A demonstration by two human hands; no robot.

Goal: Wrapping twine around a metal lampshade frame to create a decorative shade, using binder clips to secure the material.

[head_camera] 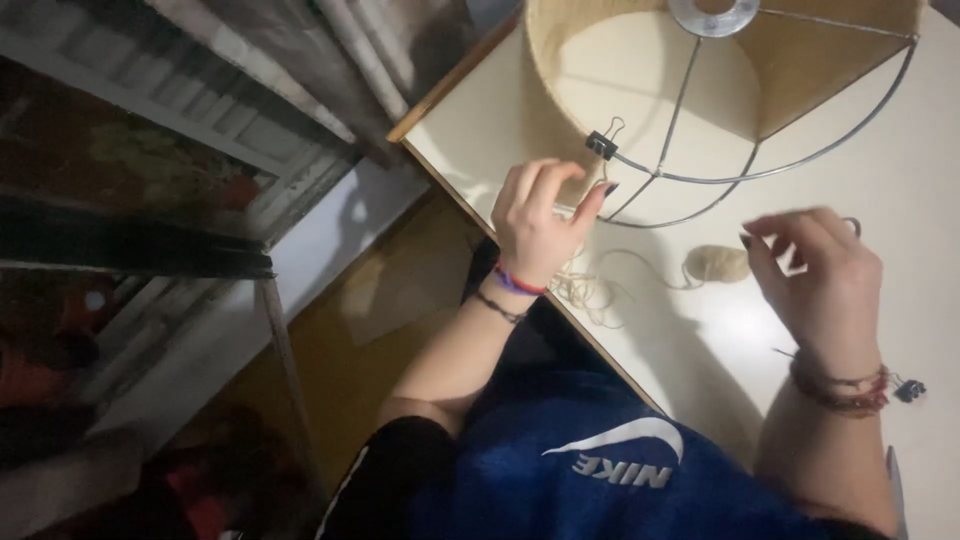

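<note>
Head view, looking down at a white table [930, 180] with a wooden edge strip. Left hand [535, 225] is at the near rim of a lampshade frame [700, 120], fingers curled inward, thumb and forefinger tips brought together at the wire ring; looks like a pinch on the ring or on string there, but the contact spot is too dark to tell which. A black binder clip [601, 143] sits on the frame's rim just above those fingertips, close but apart from them.

Right hand [825, 280] hovers over the table right of the frame, fingers loosely bent and spread, motion-blurred; cannot tell whether anything thin is held between them. A small ball of pale twine [718, 263] lies on the table between the two hands, just left of the right hand's fingertips, not touching them. A loose strand runs from the ball leftward to a tangle of twine [590, 290] at the table edge, just below the left wrist.

The lampshade frame lies tilted, metal spokes and round centre fitting facing the camera, beige covering wrapped on the far part. Both wrists wear cord bracelets. Another small black clip [910, 390] lies by the right wrist. Blue top at bottom, dark cluttered floor on the left.
</note>
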